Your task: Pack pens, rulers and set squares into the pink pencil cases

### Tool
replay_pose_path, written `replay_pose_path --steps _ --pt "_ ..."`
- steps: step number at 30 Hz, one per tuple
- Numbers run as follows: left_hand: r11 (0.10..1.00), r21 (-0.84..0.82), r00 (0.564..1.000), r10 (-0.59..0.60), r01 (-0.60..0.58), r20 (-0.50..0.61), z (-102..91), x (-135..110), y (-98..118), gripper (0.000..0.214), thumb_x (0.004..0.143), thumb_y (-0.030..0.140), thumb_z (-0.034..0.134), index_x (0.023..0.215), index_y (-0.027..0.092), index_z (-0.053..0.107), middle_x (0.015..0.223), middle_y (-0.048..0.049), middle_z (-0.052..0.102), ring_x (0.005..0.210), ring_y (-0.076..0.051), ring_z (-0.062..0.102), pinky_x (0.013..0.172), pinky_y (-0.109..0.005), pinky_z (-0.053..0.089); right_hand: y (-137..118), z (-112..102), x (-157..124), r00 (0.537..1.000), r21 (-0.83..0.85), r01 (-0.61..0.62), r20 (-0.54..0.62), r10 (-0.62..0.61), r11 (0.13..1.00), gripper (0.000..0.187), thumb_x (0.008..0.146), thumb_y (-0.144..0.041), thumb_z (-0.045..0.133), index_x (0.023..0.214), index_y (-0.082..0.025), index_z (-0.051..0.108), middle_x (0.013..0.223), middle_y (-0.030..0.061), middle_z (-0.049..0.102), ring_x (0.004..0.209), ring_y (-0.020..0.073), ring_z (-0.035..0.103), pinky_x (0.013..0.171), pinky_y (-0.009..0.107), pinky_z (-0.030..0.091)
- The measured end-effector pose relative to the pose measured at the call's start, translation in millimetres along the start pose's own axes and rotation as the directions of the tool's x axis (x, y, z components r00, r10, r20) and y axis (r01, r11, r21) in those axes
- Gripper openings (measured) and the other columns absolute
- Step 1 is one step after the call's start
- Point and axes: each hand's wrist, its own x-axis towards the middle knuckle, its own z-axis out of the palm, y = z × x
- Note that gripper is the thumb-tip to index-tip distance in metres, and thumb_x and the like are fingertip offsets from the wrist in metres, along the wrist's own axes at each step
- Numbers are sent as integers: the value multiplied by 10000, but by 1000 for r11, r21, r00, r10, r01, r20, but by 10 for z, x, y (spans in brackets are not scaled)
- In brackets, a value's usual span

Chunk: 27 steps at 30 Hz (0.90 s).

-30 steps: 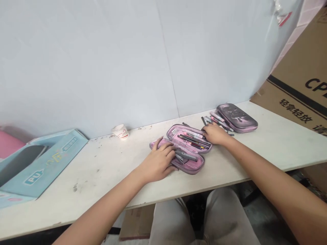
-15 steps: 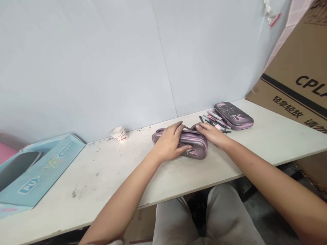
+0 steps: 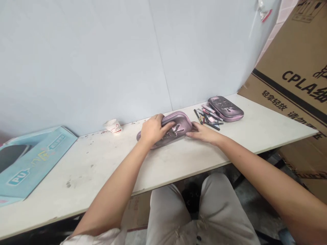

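Observation:
A dark purple-pink pencil case (image 3: 176,131) with a shiny raised design is tilted up on the white table, its decorated face toward me. My left hand (image 3: 154,128) grips its left part, thumb on the front and fingers over the top edge. At the case's right end, my right hand (image 3: 203,132) holds the edge with thumb and fingers; some fingertips are hidden behind it. Just beyond my right hand lies a pile of pens (image 3: 208,117), beside a second, similar pencil case (image 3: 226,108) lying flat.
A white paper cup (image 3: 113,126) with red print stands near the wall. On the left lies a light blue box (image 3: 38,163) marked PU. A large cardboard box (image 3: 293,85) leans at the right end of the table (image 3: 102,183). The wall runs along the back.
The held pencil case has tipped so its decorated face shows more, and its lid now appears closed. My left hand grips its top edge. The view has shifted slightly right.

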Motion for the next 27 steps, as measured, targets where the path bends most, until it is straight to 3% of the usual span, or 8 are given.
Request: replay_pose_path --steps 3,7,10,12,15,20,23,27 --pt "996 -34 996 -86 85 -22 -70 -66 18 530 831 628 261 916 191 549 885 -76 646 816 -234 599 630 -299 379 40 154 29 999 -108 24 29 -21 994 495 717 -334 652 1152 -134 524 1141 100 614 1012 209 578 919 366 428" --pt "993 -44 992 -113 111 -54 -126 -172 86 553 829 636 247 914 180 546 891 -85 648 812 -238 600 626 -298 379 95 268 28 1000 -248 -11 -16 8 969 238 800 -295 527 925 -115 621 927 92 684 879 192 625 825 325 464" --pt "993 -34 991 -118 116 -63 -140 -227 166 568 824 643 251 948 174 547 918 -95 645 830 -242 599 640 -301 388 98 212 -64 999 -409 -36 -37 23 912 286 873 -283 385 851 -131 626 787 72 688 744 156 638 749 279 471" --pt "993 -29 992 -113 112 -54 -136 -234 244 575 819 649 262 963 173 550 927 -99 642 841 -243 597 653 -302 393 66 117 -164 999 -617 -31 -45 4 787 316 886 -296 357 837 -158 637 783 66 688 763 166 633 764 287 452" --pt "998 -28 997 -64 63 -39 -107 -209 398 606 806 674 260 973 172 556 926 -102 635 866 -256 592 674 -311 398 -2 -82 -335 998 -881 -35 -52 -24 472 292 866 -295 394 857 -167 656 887 112 680 896 234 605 809 344 412" --pt "998 0 998 55 -55 -20 -10 -163 732 651 792 694 268 1022 153 548 964 -124 607 926 -275 568 731 -330 396 -120 -525 -596 999 -998 36 35 -24 47 244 820 -138 417 886 -107 651 909 175 664 951 261 562 841 395 360" --pt "983 -15 982 183 -184 -48 62 -141 991 659 783 692 308 1047 133 535 994 -139 589 967 -288 545 757 -343 390 -268 -847 -743 998 -994 59 59 -5 -89 224 813 -98 421 836 -98 644 874 173 673 948 255 563 844 416 350" --pt "942 -78 945 324 -326 -44 146 -46 1354 655 783 659 374 1095 99 507 1058 -175 559 1029 -303 504 802 -363 378 -558 -1281 -865 995 -993 89 92 -38 -83 180 804 -118 481 695 -129 624 796 83 698 1033 228 551 898 454 316"
